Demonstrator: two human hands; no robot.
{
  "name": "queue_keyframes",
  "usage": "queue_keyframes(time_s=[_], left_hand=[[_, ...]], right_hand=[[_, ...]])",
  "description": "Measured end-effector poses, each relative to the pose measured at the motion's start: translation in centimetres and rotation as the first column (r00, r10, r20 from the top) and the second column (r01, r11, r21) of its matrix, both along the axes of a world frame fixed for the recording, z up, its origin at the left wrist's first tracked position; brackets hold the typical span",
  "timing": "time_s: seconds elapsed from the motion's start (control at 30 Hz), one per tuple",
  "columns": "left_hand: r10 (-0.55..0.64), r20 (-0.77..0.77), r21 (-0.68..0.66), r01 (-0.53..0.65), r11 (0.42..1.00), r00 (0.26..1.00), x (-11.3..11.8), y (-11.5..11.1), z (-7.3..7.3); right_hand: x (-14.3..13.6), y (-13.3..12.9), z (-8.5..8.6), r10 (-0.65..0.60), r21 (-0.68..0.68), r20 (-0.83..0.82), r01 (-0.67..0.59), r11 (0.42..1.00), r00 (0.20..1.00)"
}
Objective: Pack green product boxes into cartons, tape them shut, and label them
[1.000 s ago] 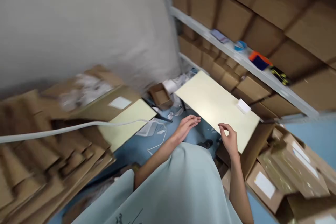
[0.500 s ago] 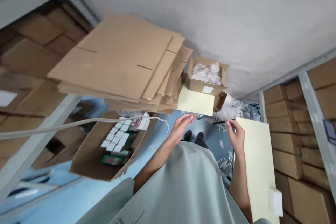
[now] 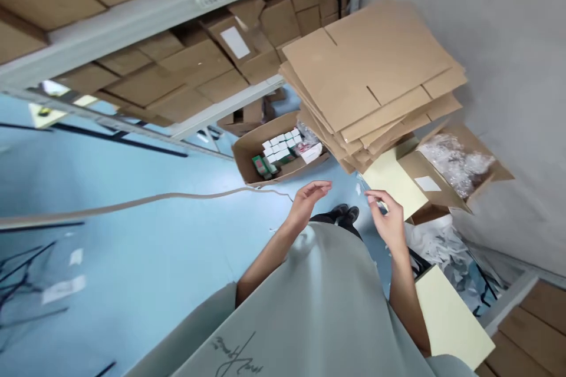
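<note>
Both of my hands hang in the air before my shirt, a gap between them. My left hand (image 3: 307, 203) holds nothing, its fingers stretched out and the thumb beneath them. My right hand (image 3: 389, 218) is empty too, with the thumb and index finger apart. Nearest to my left hand is an open carton (image 3: 247, 159) holding small white-topped boxes (image 3: 280, 146) and some plastic wrapping. A pale yellow tabletop (image 3: 393, 179) lies just beyond my right hand, and a stack of flat cardboard (image 3: 380, 65) is above both hands in the view.
Shelves (image 3: 172, 6) full of brown boxes run along the upper left. At the right are a carton (image 3: 469, 159) of clear plastic wrap, white scraps (image 3: 437, 247) and another yellow tabletop (image 3: 451, 318). A pale cable (image 3: 168, 195) crosses the left side.
The view has swung left, so the cardboard stack and cartons stand farther right and more blue floor shows. My hands keep nearly the same pose before my shirt.
</note>
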State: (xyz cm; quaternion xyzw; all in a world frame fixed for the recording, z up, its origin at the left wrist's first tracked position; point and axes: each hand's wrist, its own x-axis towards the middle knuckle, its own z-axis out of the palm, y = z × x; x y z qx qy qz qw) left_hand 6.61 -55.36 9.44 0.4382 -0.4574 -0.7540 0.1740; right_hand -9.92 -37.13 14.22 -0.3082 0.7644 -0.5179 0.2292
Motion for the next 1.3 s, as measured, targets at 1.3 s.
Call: queue_keyframes(time_s=[1.3], left_hand=[[0.503, -0.153, -0.458, -0.512, 0.727, 0.851, 29.5, -13.0, -2.0]], right_hand=[[26.7, -23.9, -1.5, 0.557, 0.112, 0.072, -0.561, 0.82, 0.827]])
